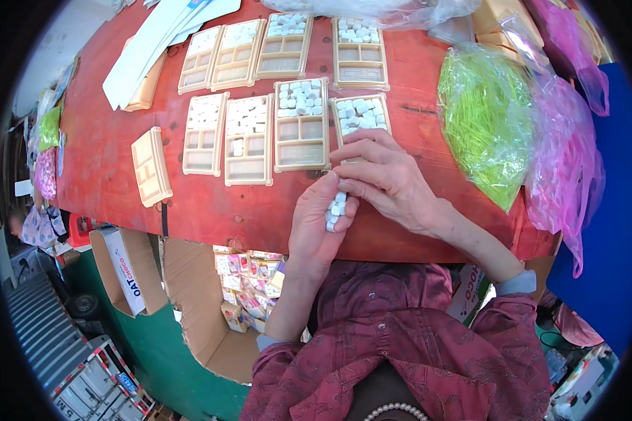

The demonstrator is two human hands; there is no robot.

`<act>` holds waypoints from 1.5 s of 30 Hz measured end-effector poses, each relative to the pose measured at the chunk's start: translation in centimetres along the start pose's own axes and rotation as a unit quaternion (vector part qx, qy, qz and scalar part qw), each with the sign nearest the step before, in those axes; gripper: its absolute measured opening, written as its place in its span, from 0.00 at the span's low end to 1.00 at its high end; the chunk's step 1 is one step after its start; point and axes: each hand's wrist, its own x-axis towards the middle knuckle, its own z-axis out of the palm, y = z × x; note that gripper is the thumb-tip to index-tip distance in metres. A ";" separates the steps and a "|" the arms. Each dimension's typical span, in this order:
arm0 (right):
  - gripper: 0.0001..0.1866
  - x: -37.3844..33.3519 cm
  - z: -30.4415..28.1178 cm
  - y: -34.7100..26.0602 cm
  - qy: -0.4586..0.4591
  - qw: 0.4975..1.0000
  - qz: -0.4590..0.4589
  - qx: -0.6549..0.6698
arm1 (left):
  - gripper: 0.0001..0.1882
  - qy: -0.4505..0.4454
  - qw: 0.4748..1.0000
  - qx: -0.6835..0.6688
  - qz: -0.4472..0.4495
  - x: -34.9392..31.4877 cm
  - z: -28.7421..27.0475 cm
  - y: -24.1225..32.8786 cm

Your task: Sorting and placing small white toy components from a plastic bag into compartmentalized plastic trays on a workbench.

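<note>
My left hand point(316, 219) is closed around several small white cubes point(336, 210), which show between its thumb and curled fingers. Against it rests my right hand point(393, 179), its fingers bent and their tips meeting close to the cubes. What those tips pinch, if anything, is hidden. Just beyond, a beige compartment tray point(361, 116) with white cubes in its far section is partly covered by my right hand. Beside it on the left, another beige tray point(302, 130) has cubes in its far section too. One tray point(248, 140) further left also has a cube in a small middle compartment.
More part-filled trays point(284, 45) stand in rows on the red table point(414, 84). An odd tray point(151, 167) lies at left, near white cards point(154, 49). At right are bags of green strands point(481, 119) and pink plastic point(565, 161). A cardboard box point(196, 309) stands below the table edge.
</note>
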 end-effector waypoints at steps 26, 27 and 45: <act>0.05 2.8 -0.4 4.7 0.120 0.977 0.157 -0.081 | 0.15 0.013 0.991 0.111 0.078 1.5 0.1 -0.6; 0.05 2.9 -0.2 4.6 0.119 0.977 0.157 -0.080 | 0.15 0.011 0.991 0.110 0.077 1.5 0.0 -0.6; 0.05 2.2 0.2 4.8 0.149 0.981 0.056 -0.109 | 0.15 0.007 0.990 0.116 0.075 1.6 0.2 -0.6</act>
